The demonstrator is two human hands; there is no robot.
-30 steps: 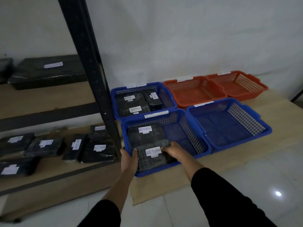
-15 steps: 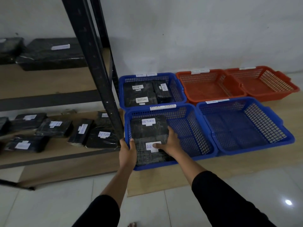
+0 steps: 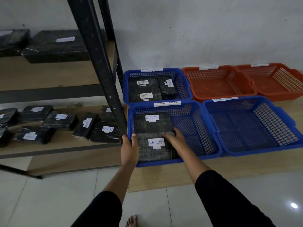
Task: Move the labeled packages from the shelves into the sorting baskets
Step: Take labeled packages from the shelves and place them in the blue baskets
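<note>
My left hand (image 3: 129,149) now clasps the blue basket's (image 3: 188,158) near-left rim; my right hand's (image 3: 176,138) flat fingers have slid off the RETURN package (image 3: 154,147), lying inside at six o'clock. Placed; shelf packages (image 3: 105,131) remain at nine o'clock.

**A dim corner, white wall and tile**

A plain whitish wall (image 3: 213,30) runs behind everything, lightly scuffed. Glossy pale floor tiles (image 3: 49,202) catch one bright spot of light (image 3: 294,205) — probably a ceiling lamp. A black metal rack upright (image 3: 98,63) slants across wooden shelf boards (image 3: 49,74), and a tan mat (image 3: 246,167) — perhaps cardboard — lies on the tiles.
</note>
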